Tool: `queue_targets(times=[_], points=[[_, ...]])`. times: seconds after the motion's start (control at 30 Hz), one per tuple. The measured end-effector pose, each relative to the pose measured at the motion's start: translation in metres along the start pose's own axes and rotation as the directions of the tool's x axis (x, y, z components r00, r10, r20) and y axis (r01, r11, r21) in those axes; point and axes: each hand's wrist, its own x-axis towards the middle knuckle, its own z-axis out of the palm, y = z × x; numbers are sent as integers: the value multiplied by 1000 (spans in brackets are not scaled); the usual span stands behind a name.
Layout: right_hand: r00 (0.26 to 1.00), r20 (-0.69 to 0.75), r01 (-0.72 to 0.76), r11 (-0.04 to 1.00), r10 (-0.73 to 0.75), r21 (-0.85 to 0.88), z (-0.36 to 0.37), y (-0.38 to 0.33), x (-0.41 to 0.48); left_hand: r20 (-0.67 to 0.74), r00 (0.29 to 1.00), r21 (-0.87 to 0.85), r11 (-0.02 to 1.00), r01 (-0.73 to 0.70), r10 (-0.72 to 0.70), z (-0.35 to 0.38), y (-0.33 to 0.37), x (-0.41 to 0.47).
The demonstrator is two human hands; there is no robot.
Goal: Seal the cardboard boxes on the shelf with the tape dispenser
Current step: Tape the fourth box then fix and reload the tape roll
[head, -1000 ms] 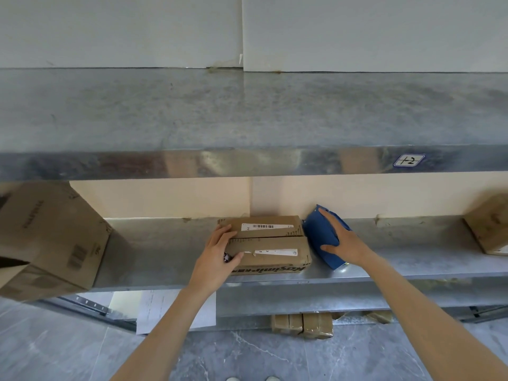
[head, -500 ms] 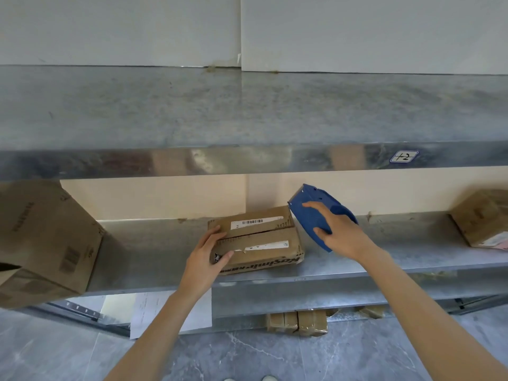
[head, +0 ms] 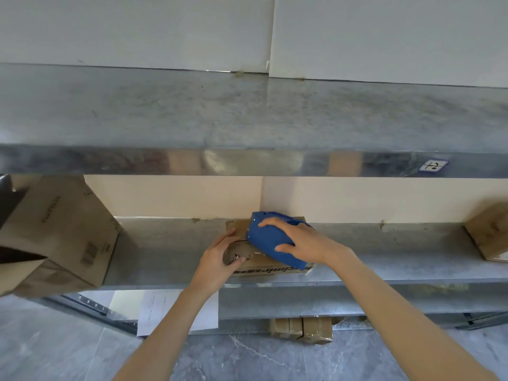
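Now right hand (head: pixel 305 243) presses tape dispenser (head: pixel 270 244) onto box (head: pixel 264 266).

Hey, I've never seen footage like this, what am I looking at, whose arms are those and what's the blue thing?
No machine here: one camera worn on a person's head looks forward and down, so both bare arms are that person's own. The left hand grips the left end of a small cardboard box on a metal shelf. The right hand holds a blue tape dispenser against the top of that box, apparently to tape it shut. A larger box sits at the shelf's left, another box at its far right. Lower down are a paper sheet and more boxes.
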Motion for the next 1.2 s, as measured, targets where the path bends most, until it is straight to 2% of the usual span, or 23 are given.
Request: queue_targets(times=[0.23,0.4,0.5,0.63,0.7,0.87,1.03,1.2], points=[[996,-74,-56,996,51,-67,9,-6,-3,35,999,-36,999,24,-23,3,-4,-6],[978,-207,-24,982,-16,-187,27,-19,1,45,999,-45,999,29,-27,-14,-12,-8],[971,-238,-37,972,-19,-230,30,-26,7,64,997,-37,998,42,-40,-24,-14,-8],[975,-222,-25,976,-25,-218,22,-25,10,119,991,-4,998,57,-56,-37,-2,-3],[980,-197,-1,980,-39,-199,12,-27,7,104,993,-19,998,60,-57,-46,7,1],[976,-189,59,967,-107,-247,-8,-34,-5,44,996,-168,982,89,-82,-70,35,23],[953,-195,148,918,-232,-368,-11,-37,-16,140,990,-232,971,60,-28,-78,53,36],[938,-212,166,893,-274,-419,-12,-42,-28,236,971,-246,969,14,46,-73,64,37]])
